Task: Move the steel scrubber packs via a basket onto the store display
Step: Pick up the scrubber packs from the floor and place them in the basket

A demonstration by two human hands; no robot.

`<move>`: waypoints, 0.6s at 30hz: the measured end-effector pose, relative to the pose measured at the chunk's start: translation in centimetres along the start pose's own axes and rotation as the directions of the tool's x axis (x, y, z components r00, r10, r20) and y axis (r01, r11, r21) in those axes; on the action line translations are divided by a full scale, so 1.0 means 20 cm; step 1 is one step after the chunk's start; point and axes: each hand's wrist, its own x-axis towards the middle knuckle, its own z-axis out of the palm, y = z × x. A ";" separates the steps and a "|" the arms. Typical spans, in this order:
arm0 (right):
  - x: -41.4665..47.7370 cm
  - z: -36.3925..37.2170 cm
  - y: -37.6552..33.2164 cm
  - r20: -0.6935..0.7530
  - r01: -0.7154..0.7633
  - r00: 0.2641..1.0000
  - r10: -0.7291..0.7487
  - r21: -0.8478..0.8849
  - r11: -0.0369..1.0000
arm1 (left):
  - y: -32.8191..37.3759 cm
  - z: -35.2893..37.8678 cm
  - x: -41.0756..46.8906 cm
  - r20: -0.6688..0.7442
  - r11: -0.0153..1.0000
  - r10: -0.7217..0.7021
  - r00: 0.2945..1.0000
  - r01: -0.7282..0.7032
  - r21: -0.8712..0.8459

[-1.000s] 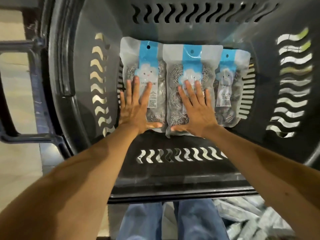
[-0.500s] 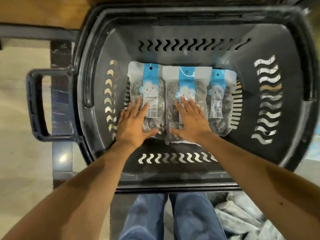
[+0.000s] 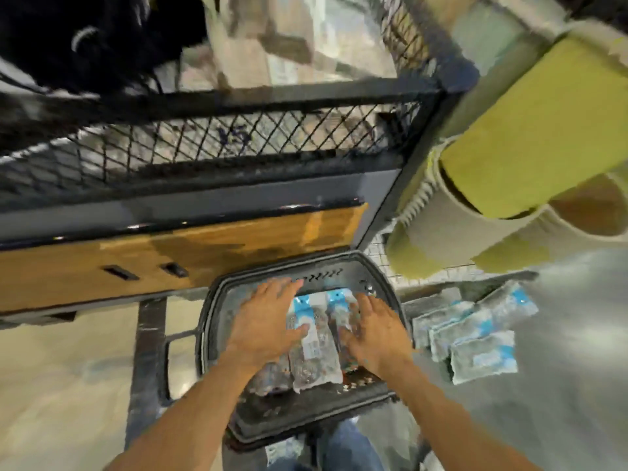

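A dark plastic basket point(image 3: 217, 311) stands on the floor below me, and steel scrubber packs point(image 3: 314, 348) with blue header cards lie flat inside it. My left hand point(image 3: 266, 321) is spread with straight fingers over the left pack. My right hand point(image 3: 375, 329) is spread the same way over the right pack. The middle pack shows between them. The frame is blurred, so I cannot tell whether the palms touch the packs.
More scrubber packs point(image 3: 475, 338) lie in a pile on the floor right of the basket. A store display point(image 3: 210, 195) with black mesh sides and a wooden front panel rises behind the basket. Rolled yellow-green mats point(image 3: 530, 130) hang at the upper right.
The view has pulled far back and up, so the basket looks small and the display and mats appear. Both hands stay spread over the packs, now further apart.
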 end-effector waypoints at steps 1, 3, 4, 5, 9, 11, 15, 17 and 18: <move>-0.06 -0.09 0.00 -0.035 -0.031 0.999 0.031 0.021 0.999 | 0.07 -0.10 0.01 -0.005 0.998 0.055 0.998 -0.054 0.022; -0.19 -0.26 0.02 -0.093 -0.093 0.991 0.100 0.079 0.993 | 0.21 -0.29 0.01 -0.038 0.986 0.141 0.989 -0.137 0.096; -0.26 -0.34 0.03 -0.120 -0.129 0.983 0.142 0.110 0.986 | 0.28 -0.37 0.01 -0.068 0.975 0.187 0.980 -0.176 0.137; -0.33 -0.41 0.04 -0.156 -0.155 0.972 0.174 0.126 0.980 | 0.35 -0.43 0.01 -0.103 0.968 0.222 0.970 -0.206 0.142; -0.61 -0.62 0.11 -0.307 -0.257 0.898 0.314 0.212 0.943 | 0.65 -0.60 -0.02 -0.150 0.938 0.339 0.929 -0.322 0.125; -0.75 -0.68 0.16 -0.365 -0.300 0.841 0.399 0.299 0.906 | 0.81 -0.64 -0.06 -0.182 0.900 0.436 0.882 -0.419 0.124; -1.01 -0.74 0.27 -0.401 -0.397 0.723 0.563 0.425 0.814 | 1.12 -0.67 -0.11 -0.097 0.819 0.568 0.818 -0.550 0.161; -1.12 -0.75 0.34 -0.403 -0.448 0.666 0.627 0.455 0.769 | 1.26 -0.65 -0.11 -0.078 0.771 0.633 0.771 -0.616 0.164; -1.17 -0.76 0.38 -0.406 -0.469 0.639 0.653 0.467 0.750 | 1.32 -0.63 -0.11 -0.067 0.746 0.661 0.747 -0.646 0.164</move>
